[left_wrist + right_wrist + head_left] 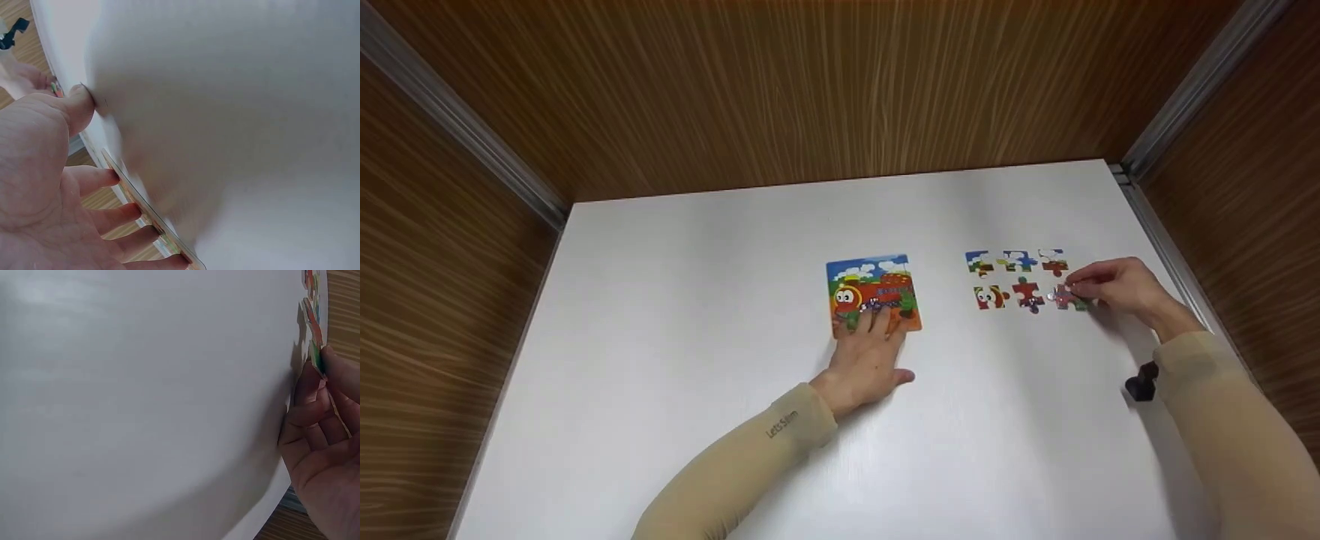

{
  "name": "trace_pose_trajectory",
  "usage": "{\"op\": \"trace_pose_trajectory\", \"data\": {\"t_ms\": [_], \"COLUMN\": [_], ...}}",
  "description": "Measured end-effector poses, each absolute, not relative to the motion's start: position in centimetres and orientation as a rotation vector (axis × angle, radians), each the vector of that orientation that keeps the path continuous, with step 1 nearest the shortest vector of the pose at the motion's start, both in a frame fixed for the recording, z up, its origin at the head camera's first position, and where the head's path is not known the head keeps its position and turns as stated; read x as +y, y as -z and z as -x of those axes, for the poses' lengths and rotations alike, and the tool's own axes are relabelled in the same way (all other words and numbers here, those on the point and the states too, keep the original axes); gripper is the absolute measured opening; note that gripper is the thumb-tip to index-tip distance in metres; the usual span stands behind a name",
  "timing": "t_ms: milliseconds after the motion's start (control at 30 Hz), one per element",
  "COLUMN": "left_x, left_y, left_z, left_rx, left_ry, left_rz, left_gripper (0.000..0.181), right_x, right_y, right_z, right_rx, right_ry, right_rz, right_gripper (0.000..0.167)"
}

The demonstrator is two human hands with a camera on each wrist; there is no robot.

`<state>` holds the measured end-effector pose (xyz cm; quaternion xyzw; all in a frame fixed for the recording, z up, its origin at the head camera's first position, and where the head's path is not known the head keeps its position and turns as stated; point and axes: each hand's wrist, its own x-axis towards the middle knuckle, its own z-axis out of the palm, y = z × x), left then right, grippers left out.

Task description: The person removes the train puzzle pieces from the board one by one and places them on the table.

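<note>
Walls (840,90): wood-grain, along the left, far and right edges.
Tabletop (660,315): widest moving room toward the left edge.
Left hand (868,365): spread, fingertips on the picture board (885,271), gripping nothing.
Right hand (1123,285): pinching a puzzle piece (1063,295) near the right edge; a light, level hold seems best.
Picture board: about mid-width, nearer the far edge.
Loose pieces (1017,259): toward the far right corner.

- Left hand (864,365) is facing palm down, fingers (880,324) stretching forward, thumb (903,376) pointing out to its right.
- Right hand (1123,289) is pinching with thumb and fingertips, forearm (1222,420) extending behind it.
</note>
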<state>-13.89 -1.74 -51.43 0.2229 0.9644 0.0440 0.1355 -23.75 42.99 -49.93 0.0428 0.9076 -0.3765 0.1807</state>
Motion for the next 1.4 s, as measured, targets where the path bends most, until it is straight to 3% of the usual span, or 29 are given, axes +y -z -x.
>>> {"op": "trace_pose_trajectory", "data": {"t_ms": [700,1400], "left_x": [-1.6,-1.8], "left_y": [51.8,51.8], "left_z": [13.9,13.8], "left_rx": [2.787,2.839], "left_ry": [-0.089,-0.077], "left_rz": [-0.641,-0.665], "left_gripper": [0.091,0.093], "right_x": [41.5,38.7], "right_y": [49.8,48.9], "right_z": [23.8,23.8], "right_rx": [2.714,2.828], "right_ry": [0.885,0.934], "right_rz": [-0.14,-0.032], "right_gripper": [0.026,0.033]}}
